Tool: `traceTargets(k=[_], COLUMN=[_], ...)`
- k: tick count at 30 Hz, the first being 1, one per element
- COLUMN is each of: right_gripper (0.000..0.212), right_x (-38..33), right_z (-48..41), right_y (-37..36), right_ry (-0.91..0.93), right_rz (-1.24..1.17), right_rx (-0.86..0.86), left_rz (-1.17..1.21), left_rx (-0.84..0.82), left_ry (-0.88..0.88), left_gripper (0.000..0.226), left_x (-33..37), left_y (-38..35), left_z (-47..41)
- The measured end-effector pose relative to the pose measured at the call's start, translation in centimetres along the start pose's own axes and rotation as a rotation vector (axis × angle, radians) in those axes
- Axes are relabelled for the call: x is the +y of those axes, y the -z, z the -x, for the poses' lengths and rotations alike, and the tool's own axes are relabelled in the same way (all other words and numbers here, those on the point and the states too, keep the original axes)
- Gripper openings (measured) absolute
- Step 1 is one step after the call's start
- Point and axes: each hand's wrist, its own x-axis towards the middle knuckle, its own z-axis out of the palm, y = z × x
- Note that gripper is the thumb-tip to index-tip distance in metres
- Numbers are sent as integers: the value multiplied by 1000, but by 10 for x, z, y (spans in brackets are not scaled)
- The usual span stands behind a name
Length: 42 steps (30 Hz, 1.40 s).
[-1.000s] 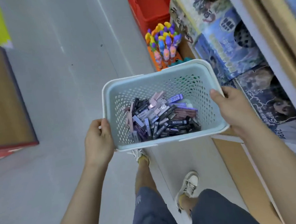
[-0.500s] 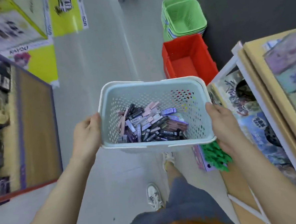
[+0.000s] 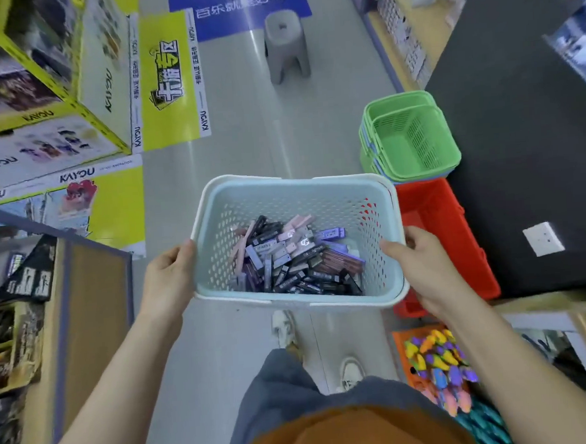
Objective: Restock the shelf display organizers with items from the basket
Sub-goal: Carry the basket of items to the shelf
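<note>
Visibility: the fingers of the left hand (image 3: 166, 281) are hidden behind and under the left wall of the basket (image 3: 283, 195); only the thumb shows, laid against the rim. The right hand (image 3: 421, 265) shows its thumb along the right rim and curled fingers on the outer wall; the fingertips are out of sight. Both hands grip the basket, one at each short side. The print on the small packs (image 3: 294, 259) is too fine and blurred to read. The frame edges are smeared, so the goods on the left shelf (image 3: 87, 303) cannot be identified. The red crate (image 3: 447, 240) is partly covered by the basket and the right hand.

Task item: the basket is pale blue-grey plastic, rectangular with rounded corners and a whitish rim, its walls pierced by rows of holes. It is held above the aisle floor (image 3: 239, 149), in front of the person and over their shoes. Inside lies a loose heap of slim oblong packs in black, purple and pink, lying crosswise on one another and piled toward the near right corner.

Surroundings: a stack of green baskets (image 3: 413, 142) stands just beyond the red crate. A grey stool (image 3: 286, 45) stands farther along the aisle. An orange tray (image 3: 400, 342) of multicoloured pieces sits at the lower right
</note>
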Motion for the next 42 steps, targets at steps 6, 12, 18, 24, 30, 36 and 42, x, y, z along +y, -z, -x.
traceTargets(k=[6, 12, 18, 24, 30, 36, 42], right_gripper=[17, 13, 7, 33, 26, 15, 19], right_x=[-112, -212, -277, -332, -394, -435, -477], right_z=[-137, -253, -373, -525, -656, -765, -882], right_y=[-68, -113, -136, -139, -122, -124, -133], right_ry=[42, -8, -12, -38, -143, -275, -350], right_rz=[-16, -128, -281, -422, -473, -673, -716], right_rx=[87, 175, 323, 476, 514, 641, 828], left_rz=[135, 201, 118, 20, -86, -145, -265], left_rx=[-104, -143, -265, -325, -408, -550, -782], left_ry=[27, -7, -119, -135, -117, -170, -178], left_gripper=[28, 23, 22, 22, 23, 20, 21], left_x=[92, 210, 302, 371, 451, 535, 595], left_y=[-18, -47, -113, -215, -306, -409, -514], left_z=[-165, -323, -465, -604, -722, -829, -957])
